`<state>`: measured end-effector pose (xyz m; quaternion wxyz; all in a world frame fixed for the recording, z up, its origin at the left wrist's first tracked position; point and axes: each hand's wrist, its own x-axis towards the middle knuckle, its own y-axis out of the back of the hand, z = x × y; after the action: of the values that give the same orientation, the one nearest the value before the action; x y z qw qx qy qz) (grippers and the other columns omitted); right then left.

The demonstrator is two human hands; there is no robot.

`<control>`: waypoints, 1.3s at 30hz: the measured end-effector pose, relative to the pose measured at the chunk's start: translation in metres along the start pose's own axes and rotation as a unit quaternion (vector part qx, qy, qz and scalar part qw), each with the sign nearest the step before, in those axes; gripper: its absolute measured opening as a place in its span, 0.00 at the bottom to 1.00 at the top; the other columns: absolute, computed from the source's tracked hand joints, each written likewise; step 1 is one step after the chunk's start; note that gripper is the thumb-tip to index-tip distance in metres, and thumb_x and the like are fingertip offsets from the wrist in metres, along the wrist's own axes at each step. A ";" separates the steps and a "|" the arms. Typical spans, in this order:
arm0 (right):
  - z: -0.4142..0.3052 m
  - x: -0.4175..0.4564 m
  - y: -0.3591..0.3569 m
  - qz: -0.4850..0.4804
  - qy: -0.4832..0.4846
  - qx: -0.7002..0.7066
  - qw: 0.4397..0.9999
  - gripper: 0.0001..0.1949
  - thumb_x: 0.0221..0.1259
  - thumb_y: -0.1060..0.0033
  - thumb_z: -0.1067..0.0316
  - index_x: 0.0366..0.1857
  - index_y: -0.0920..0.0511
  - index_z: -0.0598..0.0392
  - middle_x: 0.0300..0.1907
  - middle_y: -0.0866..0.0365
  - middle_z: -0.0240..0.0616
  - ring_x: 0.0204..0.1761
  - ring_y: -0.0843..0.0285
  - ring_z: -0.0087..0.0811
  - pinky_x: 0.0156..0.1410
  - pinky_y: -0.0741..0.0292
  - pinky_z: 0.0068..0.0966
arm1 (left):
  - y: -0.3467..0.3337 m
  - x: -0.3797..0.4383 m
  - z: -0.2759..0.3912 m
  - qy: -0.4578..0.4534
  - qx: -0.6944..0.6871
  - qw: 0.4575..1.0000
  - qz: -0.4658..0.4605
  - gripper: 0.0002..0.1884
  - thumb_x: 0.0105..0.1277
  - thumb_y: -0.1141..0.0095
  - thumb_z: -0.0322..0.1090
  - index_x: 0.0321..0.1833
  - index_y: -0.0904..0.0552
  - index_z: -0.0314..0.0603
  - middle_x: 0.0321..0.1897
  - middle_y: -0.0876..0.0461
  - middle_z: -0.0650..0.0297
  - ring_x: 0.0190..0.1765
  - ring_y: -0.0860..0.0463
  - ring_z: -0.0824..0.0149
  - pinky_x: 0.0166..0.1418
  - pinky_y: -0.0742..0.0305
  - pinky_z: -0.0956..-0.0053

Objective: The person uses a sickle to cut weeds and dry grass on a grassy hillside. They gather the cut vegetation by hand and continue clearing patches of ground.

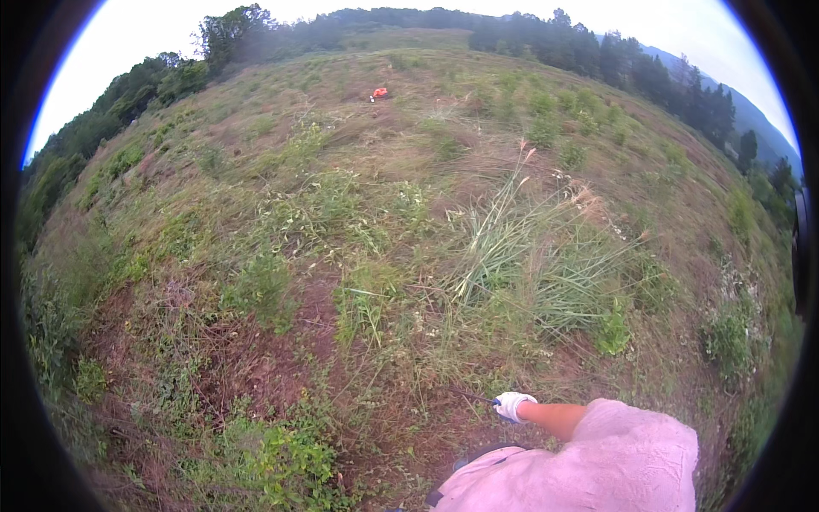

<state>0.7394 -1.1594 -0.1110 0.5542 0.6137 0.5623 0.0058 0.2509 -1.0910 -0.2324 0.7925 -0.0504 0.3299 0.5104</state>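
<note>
My right hand (510, 406) wears a white work glove with blue on its palm side. It is closed around the end of a thin dark tool (472, 395) that points left, low over cut stems and soil. The tool's far end blends into the ground litter, so its exact kind is unclear. Beyond the hand, a clump of long-bladed grass (537, 269) with feathery seed heads leans to the right. Leafy cut stems (320, 205) lie flattened farther up the slope. My left hand is out of view.
Bare reddish soil (313, 313) shows ahead on the left. A bright green shrub (288, 464) grows at lower left, and a white-flowered bush (732, 333) at right. An orange item (380, 93) lies far up the slope. Trees (563, 41) line the field's edge.
</note>
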 end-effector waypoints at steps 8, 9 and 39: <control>0.023 0.007 -0.013 -0.057 -0.024 -0.054 0.997 0.16 0.52 0.55 0.55 0.36 0.21 0.52 0.39 0.21 0.44 0.41 0.23 0.44 0.46 0.28 0.35 | 0.015 -0.017 -0.034 0.031 0.026 0.999 0.018 0.09 0.56 0.42 0.35 0.37 0.22 0.40 0.18 0.26 0.66 0.18 0.32 0.72 0.19 0.37 0.74; 0.025 0.011 -0.013 -0.059 -0.031 -0.049 0.997 0.15 0.53 0.55 0.55 0.34 0.21 0.52 0.35 0.21 0.43 0.38 0.23 0.42 0.43 0.27 0.34 | 0.017 -0.018 -0.044 0.028 0.041 0.998 0.034 0.09 0.56 0.42 0.35 0.37 0.23 0.39 0.18 0.26 0.66 0.18 0.31 0.71 0.19 0.36 0.74; -0.070 0.100 -0.040 -0.243 -0.005 0.025 0.970 0.08 0.60 0.53 0.60 0.31 0.27 0.52 0.16 0.28 0.37 0.13 0.31 0.31 0.17 0.30 0.30 | -0.061 -0.214 0.081 0.336 -0.076 0.912 0.220 0.20 0.55 0.44 0.45 0.44 0.24 0.38 0.35 0.20 0.56 0.37 0.22 0.63 0.44 0.30 0.71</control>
<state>0.7043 -1.0525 -0.1729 0.5257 0.4722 0.6922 -0.1463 0.2846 -1.2523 -0.0618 0.4959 -0.2054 0.5396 0.6486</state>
